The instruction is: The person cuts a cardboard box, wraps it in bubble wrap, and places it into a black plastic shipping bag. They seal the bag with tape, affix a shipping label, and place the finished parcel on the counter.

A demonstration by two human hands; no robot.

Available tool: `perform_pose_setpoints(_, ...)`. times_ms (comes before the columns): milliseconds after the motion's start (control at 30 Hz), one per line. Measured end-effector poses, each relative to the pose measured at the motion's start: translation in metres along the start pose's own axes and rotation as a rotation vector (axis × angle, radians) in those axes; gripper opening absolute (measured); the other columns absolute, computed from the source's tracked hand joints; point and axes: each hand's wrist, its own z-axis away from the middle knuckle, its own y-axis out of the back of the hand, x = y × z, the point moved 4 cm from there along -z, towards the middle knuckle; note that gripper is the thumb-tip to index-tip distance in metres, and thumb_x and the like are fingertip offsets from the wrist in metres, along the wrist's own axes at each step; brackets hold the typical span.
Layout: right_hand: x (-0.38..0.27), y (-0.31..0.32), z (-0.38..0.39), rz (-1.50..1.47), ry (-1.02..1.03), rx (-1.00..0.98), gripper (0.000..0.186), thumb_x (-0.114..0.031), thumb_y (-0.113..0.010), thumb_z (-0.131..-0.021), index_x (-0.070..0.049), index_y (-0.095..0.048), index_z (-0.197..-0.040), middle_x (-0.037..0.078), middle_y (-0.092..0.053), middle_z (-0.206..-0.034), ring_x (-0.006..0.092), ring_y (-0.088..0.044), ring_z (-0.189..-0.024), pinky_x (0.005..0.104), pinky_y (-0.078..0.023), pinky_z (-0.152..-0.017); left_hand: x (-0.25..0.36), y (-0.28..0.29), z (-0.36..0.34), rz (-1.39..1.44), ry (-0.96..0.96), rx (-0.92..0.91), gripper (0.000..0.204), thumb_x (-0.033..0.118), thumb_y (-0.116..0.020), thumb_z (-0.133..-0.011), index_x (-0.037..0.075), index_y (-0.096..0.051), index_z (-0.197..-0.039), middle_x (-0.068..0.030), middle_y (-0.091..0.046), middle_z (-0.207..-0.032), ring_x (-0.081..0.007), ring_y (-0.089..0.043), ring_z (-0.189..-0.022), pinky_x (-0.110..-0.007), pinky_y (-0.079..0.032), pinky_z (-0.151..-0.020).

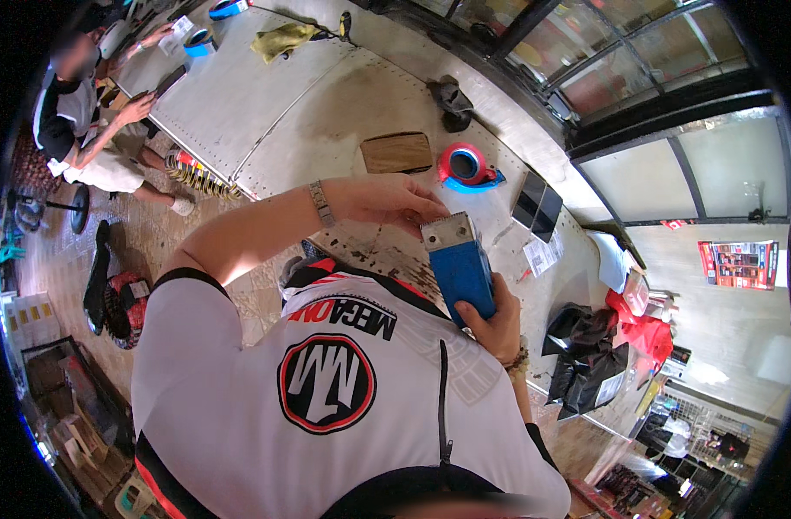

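A blue tape dispenser [461, 275] with a serrated metal plate at its far end is held close to my chest, over the table's near edge. My right hand [495, 322] wraps around its near end, thumb lying on the blue face. At the metal end, my left hand [404, 203] has its fingers curled together; anything pinched in them is too small or hidden to make out. Beyond my left hand lies a flat brown cardboard piece [396, 153]. A red and blue tape dispenser [467, 168] sits to the right of that cardboard.
A black phone [537, 206] and a printed label [544, 253] lie on the table [326, 112]. Black plastic pouches [586, 359] are at the right. A dark crumpled item [451, 102] and a yellow cloth [281, 41] lie farther back. Another person [76, 112] works at the far left.
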Motion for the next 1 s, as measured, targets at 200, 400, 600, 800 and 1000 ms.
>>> perform_pose_setpoints(200,-0.004,-0.015,-0.005,-0.179,0.007,0.092,0.054,-0.032,-0.076,-0.081,0.008,-0.056,-0.111,0.021,-0.068,-0.081,0.0251,-0.069,-0.072,0.0333,-0.051,-0.065,0.027,0.010,-0.004,-0.181,0.031,-0.024,0.033,0.032,-0.061,-0.096,0.005,-0.066,-0.113,0.0024,-0.065,-0.096,-0.0047,-0.059,-0.083,-0.020,-0.050,-0.067)
perform_pose_setpoints(400,-0.003,-0.025,-0.012,-0.223,-0.062,0.116,0.050,-0.032,-0.074,-0.083,0.008,-0.058,-0.109,0.016,-0.068,-0.081,0.0178,-0.064,-0.071,0.0314,-0.050,-0.066,0.033,0.022,-0.011,-0.265,0.018,-0.018,0.034,0.035,-0.064,-0.094,0.005,-0.067,-0.110,0.0016,-0.065,-0.094,-0.0057,-0.059,-0.083,-0.021,-0.050,-0.068)
perform_pose_setpoints(600,0.007,-0.041,-0.023,-0.524,-0.169,0.050,0.043,-0.032,-0.067,-0.091,0.005,-0.058,-0.109,0.012,-0.068,-0.085,0.0136,-0.062,-0.071,0.0284,-0.050,-0.065,0.076,0.081,-0.021,-0.483,-0.175,0.259,0.033,0.036,-0.069,-0.090,0.005,-0.071,-0.101,0.0030,-0.066,-0.084,-0.0052,-0.059,-0.076,-0.022,-0.049,-0.067)
perform_pose_setpoints(800,0.045,-0.068,-0.060,-0.657,-0.239,-0.003,0.046,-0.037,-0.064,-0.093,0.004,-0.057,-0.112,0.007,-0.066,-0.083,0.0120,-0.062,-0.065,0.0263,-0.050,-0.059,0.093,0.168,-0.037,-0.689,-0.141,0.469,0.032,0.039,-0.072,-0.086,0.007,-0.074,-0.091,0.0018,-0.066,-0.077,-0.0070,-0.060,-0.070,-0.023,-0.050,-0.065)
perform_pose_setpoints(1000,0.082,-0.101,-0.085,-0.648,-0.240,-0.002,0.045,-0.037,-0.065,-0.093,0.003,-0.058,-0.112,0.006,-0.065,-0.080,0.0120,-0.062,-0.062,0.0263,-0.049,-0.055,0.027,0.209,-0.076,-1.272,0.000,0.588,0.050,0.033,-0.073,-0.083,0.004,-0.060,-0.122,-0.0128,-0.066,-0.108,-0.0205,-0.064,-0.094,-0.034,-0.052,-0.081)
